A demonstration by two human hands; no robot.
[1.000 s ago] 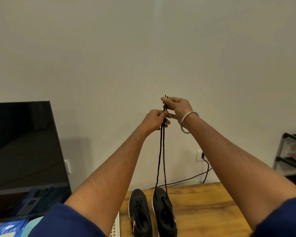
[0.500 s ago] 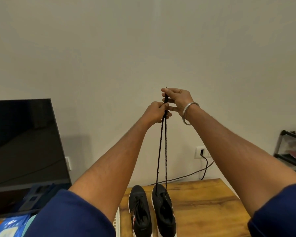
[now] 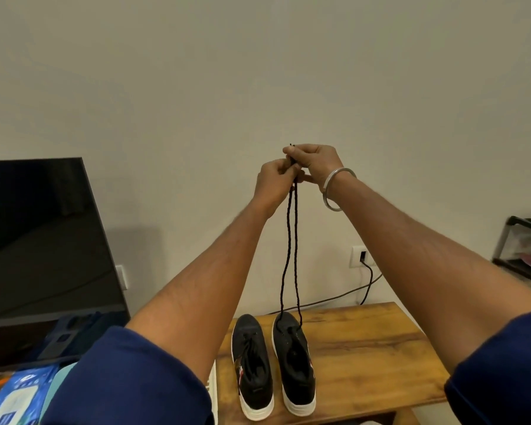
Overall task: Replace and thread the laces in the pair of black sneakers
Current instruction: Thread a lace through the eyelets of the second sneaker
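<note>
So where this stands: two black sneakers sit side by side on the wooden table [image 3: 365,348], toes pointing away toward the wall. The left sneaker [image 3: 252,366] looks already laced, you can see lacing across its tongue area. The right sneaker [image 3: 295,360] is the one being worked on.

Both hands are raised high over the table, close together and touching. The right hand [image 3: 318,162] pinches the two ends of the black lace [image 3: 290,240], with the tips poking out just above the fingers. The left hand [image 3: 273,182] is curled around both strands right below it. From there the two strands hang straight down and run into the far end of the right sneaker, near the toe.

My read: the lace is only through the bottom eyelets so far, and the ends are being held together to even up the lengths. Can't make out the eyelets themselves, too dark. So maybe half done overall: one shoe looks finished, and the other has pretty much the whole criss-cross up to the top left to do.
</note>
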